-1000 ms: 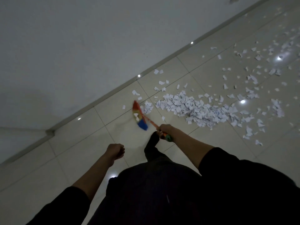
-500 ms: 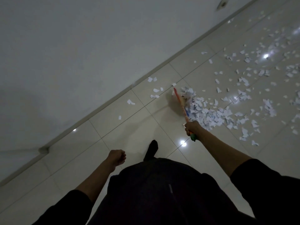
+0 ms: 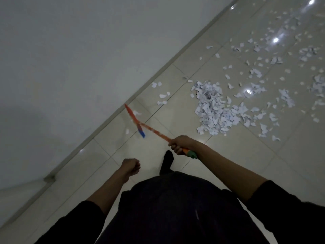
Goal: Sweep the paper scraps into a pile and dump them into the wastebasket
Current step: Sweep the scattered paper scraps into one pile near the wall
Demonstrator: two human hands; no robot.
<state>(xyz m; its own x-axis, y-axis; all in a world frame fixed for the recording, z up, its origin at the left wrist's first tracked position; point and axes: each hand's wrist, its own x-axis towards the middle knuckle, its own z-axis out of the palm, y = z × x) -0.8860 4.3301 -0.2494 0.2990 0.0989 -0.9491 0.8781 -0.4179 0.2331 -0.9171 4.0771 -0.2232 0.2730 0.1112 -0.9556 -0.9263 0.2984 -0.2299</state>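
Right hand (image 3: 181, 144) grips broom (image 3: 140, 124) beside paper scraps (image 3: 212, 110); left hand (image 3: 131, 167) fisted, holding nothing

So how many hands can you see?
2. The right hand grips the broom handle near the paper pile; the left hand is a fist holding nothing, lower down over the floor tiles.

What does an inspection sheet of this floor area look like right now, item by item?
Surface: glossy tiled floor, lamp glare.
Job's things: broom near the wall; scrap pile; loose scraps beyond; wastebasket not seen.
Clutter: stray scraps by the baseboard.
Hands: right hand grips the broom handle; left hand fisted, holds nothing.
Cables: nothing seen.
Surroundings: plain wall, baseboard, dim light.
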